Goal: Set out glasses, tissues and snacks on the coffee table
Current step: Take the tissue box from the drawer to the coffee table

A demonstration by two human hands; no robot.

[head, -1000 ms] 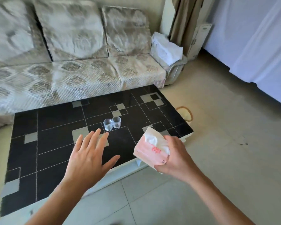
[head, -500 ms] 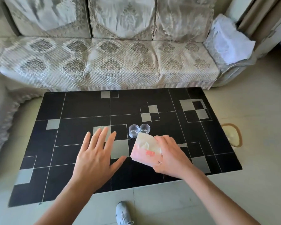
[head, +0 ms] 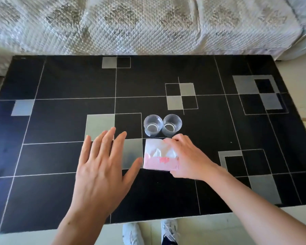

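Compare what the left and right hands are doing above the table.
The left hand is spread flat with straight fingers and holds nothing; the right hand curls around the tissue pack. The left hand is clear of the two glasses; the right hand's fingertips lie just in front of them. Both are over the black table.

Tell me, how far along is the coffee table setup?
Done: two glasses stand side by side mid-table on the coffee table. In hand: the right hand has the pink tissue pack in its grip, low over or on the table just in front of the glasses; the left hand hovers open beside it. Left: no snacks are in view.
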